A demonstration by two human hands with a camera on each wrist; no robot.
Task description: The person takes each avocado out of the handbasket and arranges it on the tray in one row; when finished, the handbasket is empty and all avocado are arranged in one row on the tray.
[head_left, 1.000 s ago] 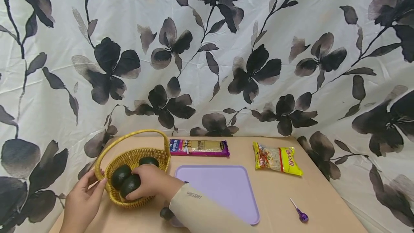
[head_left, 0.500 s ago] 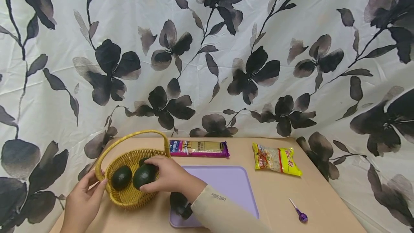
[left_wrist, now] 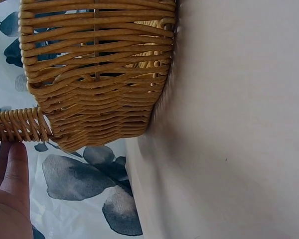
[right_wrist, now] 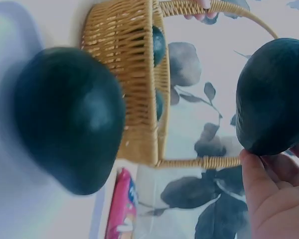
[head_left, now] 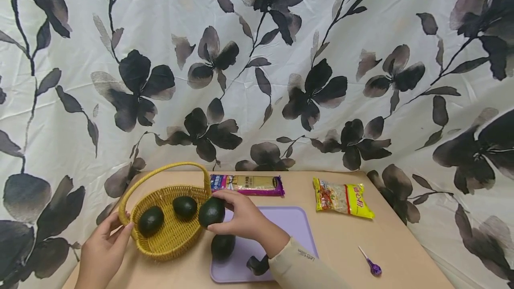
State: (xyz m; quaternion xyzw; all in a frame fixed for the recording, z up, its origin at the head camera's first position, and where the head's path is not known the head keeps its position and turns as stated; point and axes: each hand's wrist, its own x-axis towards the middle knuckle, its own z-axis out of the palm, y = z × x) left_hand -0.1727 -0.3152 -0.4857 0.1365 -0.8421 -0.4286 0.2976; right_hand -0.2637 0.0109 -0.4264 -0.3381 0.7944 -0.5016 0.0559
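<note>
two avocados (head_left: pixel 151 220) in wicker basket (head_left: pixel 170 246)

The beige sleeve (head_left: pixel 299 264) on the right forearm carries small dark lettering near the cuff, seen upside down in the head view; it seems to read "Let's Slim", though not sharply. The purple packet (head_left: pixel 247 185) at twelve o'clock on the table and the yellow packet (head_left: pixel 344 198) at two o'clock bear print too small to read.
</note>
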